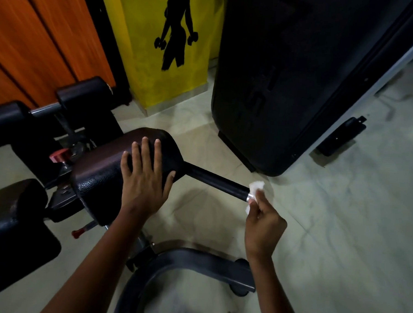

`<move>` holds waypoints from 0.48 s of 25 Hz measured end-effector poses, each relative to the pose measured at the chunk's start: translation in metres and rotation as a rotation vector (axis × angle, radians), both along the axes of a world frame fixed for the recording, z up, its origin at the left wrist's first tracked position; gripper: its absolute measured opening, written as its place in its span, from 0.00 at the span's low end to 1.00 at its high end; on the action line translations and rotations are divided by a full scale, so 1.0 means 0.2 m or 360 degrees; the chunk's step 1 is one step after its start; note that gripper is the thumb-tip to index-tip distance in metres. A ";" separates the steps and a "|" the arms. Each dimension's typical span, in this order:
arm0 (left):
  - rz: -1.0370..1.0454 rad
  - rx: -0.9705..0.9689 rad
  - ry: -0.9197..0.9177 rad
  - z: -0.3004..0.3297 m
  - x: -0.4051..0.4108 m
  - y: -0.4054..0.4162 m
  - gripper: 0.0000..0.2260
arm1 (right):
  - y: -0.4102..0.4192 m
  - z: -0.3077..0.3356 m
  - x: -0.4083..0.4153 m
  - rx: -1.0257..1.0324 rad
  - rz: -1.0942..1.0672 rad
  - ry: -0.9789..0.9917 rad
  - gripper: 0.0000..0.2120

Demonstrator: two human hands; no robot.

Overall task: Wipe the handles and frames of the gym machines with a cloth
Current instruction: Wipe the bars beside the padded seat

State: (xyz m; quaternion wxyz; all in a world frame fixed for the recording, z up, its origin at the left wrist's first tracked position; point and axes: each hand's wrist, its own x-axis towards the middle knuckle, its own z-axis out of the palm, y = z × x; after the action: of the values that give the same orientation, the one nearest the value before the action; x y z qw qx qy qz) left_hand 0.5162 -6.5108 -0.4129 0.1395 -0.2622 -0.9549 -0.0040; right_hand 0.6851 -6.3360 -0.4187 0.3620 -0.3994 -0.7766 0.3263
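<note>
The right hand [263,225] pinches a small white cloth [255,190] between curled fingers and thumb, and presses it against the silver end cap of a black handle [217,181]. The cloth bunches over the tip of the handle, part of it showing above the fingers and part below.

From the right hand the handle runs up and to the left, a straight dark bar that meets a padded roller [109,172] covered in dark textured leather. The left hand [144,177] lies flat on top of that roller with fingers straight and spread, the thumb hooked over the roller's end nearest the handle. It holds nothing; it only rests on the pad.

Left of the left hand sits a red knob [59,157] on the machine's dark frame. Farther left and above are more black foam rollers [84,95] on a grey bar, and a second dark pad [13,220] lies at the lower left. Below the left forearm a small red-tipped pin [78,233] sticks out.

Beneath both hands a curved grey base frame [195,258] sweeps across the pale tiled floor [340,223]. Above and beyond the right hand stands a large black shroud [288,88] of another machine, with a small black foot [343,137] to its right. Beyond the left hand rises a yellow pillar [144,45] bearing a black silhouette of a figure with dumbbells, and an orange wood-grain panel [39,40] fills the far upper left.
</note>
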 end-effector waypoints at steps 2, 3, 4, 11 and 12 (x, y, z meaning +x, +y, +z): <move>0.0003 -0.0020 -0.0002 0.00 0.00 0.00 0.34 | 0.03 0.00 0.00 -0.0170 -0.0008 -0.0074 0.12; 0.0008 -0.0023 -0.0007 0.00 0.00 0.00 0.34 | 0.04 0.00 0.00 -0.0210 -0.0010 -0.0142 0.10; 0.0014 -0.0024 -0.0021 0.00 0.00 0.00 0.34 | 0.05 0.01 0.01 -0.0198 0.0010 -0.0201 0.09; -0.0073 0.0090 -0.0466 0.23 0.01 -0.07 0.33 | 0.20 0.36 -0.08 -0.0170 0.0249 -0.0010 0.01; -0.0086 0.0156 -0.0525 0.29 0.03 -0.08 0.33 | 0.23 0.43 -0.12 -0.0173 0.0313 -0.0008 0.01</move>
State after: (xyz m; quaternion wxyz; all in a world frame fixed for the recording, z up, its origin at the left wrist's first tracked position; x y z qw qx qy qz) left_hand 0.5227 -6.5262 -0.3549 -0.0064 -0.2765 -0.9561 -0.0974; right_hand 0.6606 -6.2899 -0.3327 0.3040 -0.3411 -0.7941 0.4007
